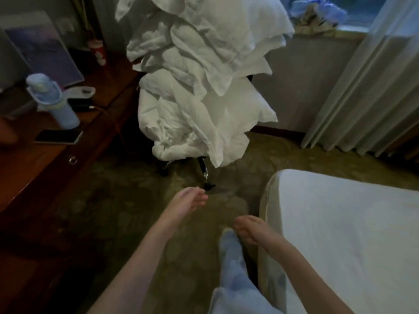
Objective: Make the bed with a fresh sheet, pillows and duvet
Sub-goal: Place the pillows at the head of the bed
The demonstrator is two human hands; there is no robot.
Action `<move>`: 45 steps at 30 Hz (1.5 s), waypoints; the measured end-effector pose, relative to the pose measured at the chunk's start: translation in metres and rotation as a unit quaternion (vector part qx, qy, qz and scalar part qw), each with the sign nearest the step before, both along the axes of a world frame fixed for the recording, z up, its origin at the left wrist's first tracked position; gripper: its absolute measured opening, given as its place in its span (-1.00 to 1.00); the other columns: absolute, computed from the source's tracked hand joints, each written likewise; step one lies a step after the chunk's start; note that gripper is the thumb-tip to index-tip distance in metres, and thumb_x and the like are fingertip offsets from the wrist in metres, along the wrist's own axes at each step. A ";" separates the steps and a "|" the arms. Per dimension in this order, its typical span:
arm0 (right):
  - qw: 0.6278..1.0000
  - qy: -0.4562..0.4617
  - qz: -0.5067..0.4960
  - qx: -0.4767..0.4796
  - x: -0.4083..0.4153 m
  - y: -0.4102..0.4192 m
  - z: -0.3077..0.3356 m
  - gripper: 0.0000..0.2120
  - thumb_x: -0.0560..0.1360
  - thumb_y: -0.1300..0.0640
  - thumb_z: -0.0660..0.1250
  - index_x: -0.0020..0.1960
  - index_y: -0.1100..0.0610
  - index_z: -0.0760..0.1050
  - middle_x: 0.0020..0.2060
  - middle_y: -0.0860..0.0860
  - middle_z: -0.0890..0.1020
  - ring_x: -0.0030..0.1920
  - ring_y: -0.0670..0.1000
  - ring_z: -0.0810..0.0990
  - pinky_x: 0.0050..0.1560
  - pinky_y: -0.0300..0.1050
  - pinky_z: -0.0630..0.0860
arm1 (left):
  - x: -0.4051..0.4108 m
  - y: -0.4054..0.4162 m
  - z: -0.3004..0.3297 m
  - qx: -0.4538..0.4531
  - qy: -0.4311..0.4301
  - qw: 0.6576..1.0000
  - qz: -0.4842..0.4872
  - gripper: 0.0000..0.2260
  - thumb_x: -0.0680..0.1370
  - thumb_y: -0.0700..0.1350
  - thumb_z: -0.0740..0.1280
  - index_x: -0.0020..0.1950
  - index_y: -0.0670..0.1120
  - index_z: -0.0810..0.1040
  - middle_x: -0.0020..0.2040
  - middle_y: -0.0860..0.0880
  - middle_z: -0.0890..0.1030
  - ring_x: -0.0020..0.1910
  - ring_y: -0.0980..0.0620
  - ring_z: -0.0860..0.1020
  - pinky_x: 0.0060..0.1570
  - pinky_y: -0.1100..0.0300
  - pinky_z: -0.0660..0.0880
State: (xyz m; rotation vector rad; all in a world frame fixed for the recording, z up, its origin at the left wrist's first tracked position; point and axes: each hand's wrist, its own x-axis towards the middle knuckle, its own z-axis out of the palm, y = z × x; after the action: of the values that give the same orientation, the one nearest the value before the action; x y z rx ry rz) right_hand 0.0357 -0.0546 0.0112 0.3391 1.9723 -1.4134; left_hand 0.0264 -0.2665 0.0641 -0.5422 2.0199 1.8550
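Note:
A tall heap of white bedding (195,87), pillows and a crumpled duvet, is piled on a wheeled chair at the top centre. The bed (340,223) with a smooth white sheet fills the lower right. My left hand (190,200) reaches forward over the carpet below the heap, fingers relaxed and holding nothing. My right hand (251,230) hangs beside the bed's corner, fingers loose and empty. Neither hand touches the bedding.
A wooden desk (34,173) runs along the left with a blue bottle (52,100), a phone (59,137) and a leaning picture (43,46). Pale curtains (367,87) hang at the right under a window. Patterned carpet (136,200) lies between desk and bed.

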 end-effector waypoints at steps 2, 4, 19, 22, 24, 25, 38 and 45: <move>1.000 0.004 0.004 0.007 -0.052 0.011 -0.001 -0.82 0.62 0.00 0.18 0.07 0.05 0.51 0.00 0.04 0.60 -0.12 -0.08 0.55 -0.22 -0.25 0.43 | -0.057 0.008 0.003 -0.005 0.012 1.000 -0.003 -0.75 0.65 -0.03 0.14 0.12 -0.09 0.57 0.03 0.00 0.66 0.03 0.06 0.62 0.22 0.09 0.46; 1.000 0.012 0.007 0.010 -0.109 0.021 0.012 -0.81 0.63 0.02 0.16 0.10 0.06 0.49 0.01 0.03 0.60 -0.07 -0.06 0.56 -0.10 -0.22 0.48 | -0.111 0.016 0.009 -0.012 0.006 1.000 0.005 -0.76 0.65 -0.03 0.15 0.11 -0.09 0.57 0.02 0.00 0.66 0.04 0.05 0.61 0.22 0.06 0.46; 0.900 0.427 0.061 -0.065 -0.554 -0.001 0.286 -0.78 0.63 0.16 0.16 -0.06 0.03 0.56 -0.14 0.01 0.65 -0.14 -0.04 0.65 0.01 -0.12 0.56 | -0.516 -0.006 0.174 0.020 0.244 0.948 0.205 -0.70 0.61 -0.06 0.25 0.29 -0.16 0.38 -0.03 0.02 0.52 -0.04 0.08 0.52 0.03 0.16 0.43; 0.877 0.477 0.043 -0.048 -0.637 -0.026 0.320 -0.81 0.62 0.14 0.18 -0.04 0.04 0.57 -0.08 -0.01 0.64 -0.06 -0.05 0.61 0.06 -0.15 0.53 | -0.591 -0.034 0.203 0.035 0.227 0.931 0.283 -0.25 0.45 0.13 0.42 0.46 -0.15 0.15 0.25 -0.09 0.48 0.11 0.08 0.55 0.05 0.21 0.49; 0.875 0.482 0.036 0.011 -0.696 -0.044 0.330 -0.85 0.60 0.07 0.22 0.05 0.03 0.56 0.00 -0.03 0.61 -0.01 -0.06 0.56 0.11 -0.10 0.50 | -0.632 -0.053 0.217 0.028 0.194 0.921 0.338 0.03 0.35 0.26 0.45 0.55 -0.13 -0.09 0.46 -0.19 0.27 0.37 -0.17 0.36 0.32 -0.03 0.36; 0.875 0.480 0.034 0.047 -0.727 -0.052 0.334 -0.83 0.59 0.04 0.22 0.11 0.02 0.53 0.07 -0.01 0.60 0.00 -0.04 0.55 0.11 -0.07 0.50 | -0.651 -0.062 0.219 0.031 0.183 0.916 0.356 0.10 0.32 0.31 0.45 0.55 -0.11 -0.15 0.49 -0.18 0.21 0.40 -0.20 0.30 0.36 -0.06 0.32; 0.887 0.294 0.041 0.353 -0.951 -0.073 0.309 0.14 0.04 -0.68 -0.01 0.41 0.00 0.31 0.37 0.11 0.43 0.34 0.23 0.39 0.35 0.27 0.25 | -0.751 -0.121 0.187 0.085 0.201 0.901 0.374 0.09 0.32 0.00 0.56 0.54 0.16 -0.21 0.52 -0.08 0.16 0.39 -0.21 0.31 0.28 -0.16 0.36; 0.893 0.290 0.018 0.342 -0.946 -0.073 0.292 -0.14 0.39 -0.47 0.19 0.44 0.13 0.30 0.37 0.14 0.44 0.33 0.19 0.43 0.34 0.10 0.33 | -0.745 -0.122 0.181 0.064 0.217 0.897 0.380 -0.01 0.36 -0.18 0.56 0.56 0.01 -0.05 0.48 -0.16 0.23 0.38 -0.17 0.30 0.24 0.01 0.28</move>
State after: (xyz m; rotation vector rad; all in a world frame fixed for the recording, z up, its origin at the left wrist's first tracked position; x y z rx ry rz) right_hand -0.9105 -0.1271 0.3030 0.1854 2.9368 -0.7841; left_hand -0.7184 -0.3886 0.2449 -1.0766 2.0885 2.7514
